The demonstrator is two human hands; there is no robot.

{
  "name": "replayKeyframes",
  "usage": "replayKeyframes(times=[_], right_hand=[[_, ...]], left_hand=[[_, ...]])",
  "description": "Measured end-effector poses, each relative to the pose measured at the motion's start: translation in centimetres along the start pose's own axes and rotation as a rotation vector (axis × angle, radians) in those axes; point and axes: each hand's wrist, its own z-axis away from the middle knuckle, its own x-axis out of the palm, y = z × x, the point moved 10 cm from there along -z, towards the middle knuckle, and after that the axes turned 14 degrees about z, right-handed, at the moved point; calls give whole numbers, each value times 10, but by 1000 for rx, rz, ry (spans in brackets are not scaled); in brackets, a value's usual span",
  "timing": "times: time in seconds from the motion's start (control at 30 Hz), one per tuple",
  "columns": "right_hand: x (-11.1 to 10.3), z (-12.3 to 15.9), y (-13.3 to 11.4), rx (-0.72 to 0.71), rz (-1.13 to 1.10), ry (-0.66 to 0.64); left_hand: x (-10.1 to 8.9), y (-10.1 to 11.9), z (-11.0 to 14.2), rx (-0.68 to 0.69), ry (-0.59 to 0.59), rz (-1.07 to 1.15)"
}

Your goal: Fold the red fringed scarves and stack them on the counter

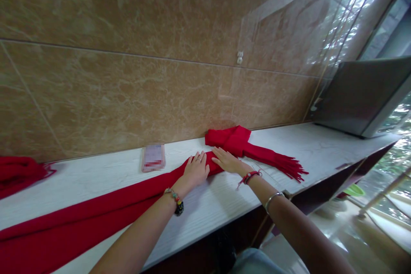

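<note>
A long red scarf (105, 203) runs across the white countertop from the lower left toward the middle. Its far part lies folded over itself near the wall, and a fringed end points right. My left hand (196, 168) rests flat on the narrow folded stretch, fingers extended. Just beside it, my right hand (228, 162) lies on the same stretch, fingers stretched out toward the left hand, palm down. Neither hand grips the cloth; both press on it from above.
Another bundle of red cloth (19, 175) with fringe sits at the far left. A phone-like object (153, 157), its face blurred, lies by the tiled wall (128, 85). A large grey box-shaped appliance (356, 94) stands at the counter's right end, near a window.
</note>
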Motion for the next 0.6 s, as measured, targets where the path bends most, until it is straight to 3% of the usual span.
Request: replayKeyframes(times=[0.13, 0.3, 0.37, 0.47, 0.6], right_hand=[[9, 15, -2, -101, 120, 70], [5, 17, 0, -113, 192, -56], [-7, 10, 5, -39, 154, -90], [-35, -4, 8, 89, 77, -42], [-57, -14, -17, 20, 16, 45]], left_hand=[[5, -4, 5, -9, -24, -13], [5, -4, 6, -16, -47, -23], [0, -5, 6, -21, -32, -2], [-17, -9, 8, -40, 29, 40], [-26, -19, 16, -69, 51, 53]])
